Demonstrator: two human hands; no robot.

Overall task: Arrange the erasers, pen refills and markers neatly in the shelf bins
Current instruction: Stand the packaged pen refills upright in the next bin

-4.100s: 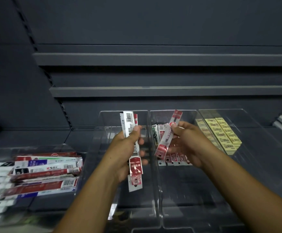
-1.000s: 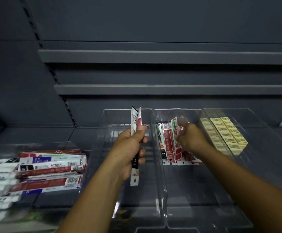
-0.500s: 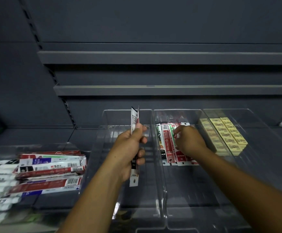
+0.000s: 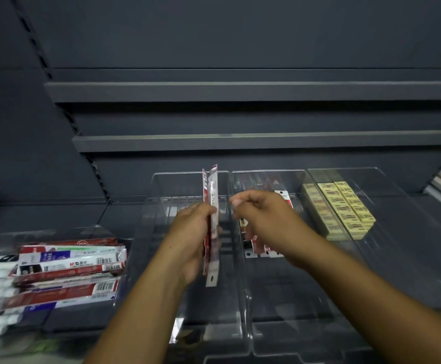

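1. Shelf unit (image 4: pixel 240 91): dark grey, with two ledges above and four clear bins side by side on the lowest level.
2. Right bin (image 4: pixel 411 258): holds yellow erasers (image 4: pixel 343 208) packed in three tight rows at the far end. Near end bare.
3. Middle bin (image 4: pixel 279 298): holds a row of pen refill packs (image 4: pixel 283 197) lying flat side by side at the far end, partly hidden behind the right hand.
4. Centre-left bin (image 4: pixel 148 245): directly beside the middle bin, walls touching. Contents not discernible behind the left arm.
5. Left bin (image 4: pixel 88 232): set apart at the left edge and filled with a loose pile of packs (image 4: pixel 66 269) in red, white and blue, lying crosswise and overlapping.
6. Right hand (image 4: pixel 266 219): above the middle bin, just beside the held packs. Fingers loosely bent, thumb and forefinger narrowly apart, nothing between them.
7. Left hand (image 4: pixel 195 232): above the centre-left bin, fingers and thumb wrapped round the held packs.
8. Held packs (image 4: pixel 212 190): a thin bundle of red-and-white refill packs, upright and edge-on, projecting above and below the left hand. Exact count not discernible.
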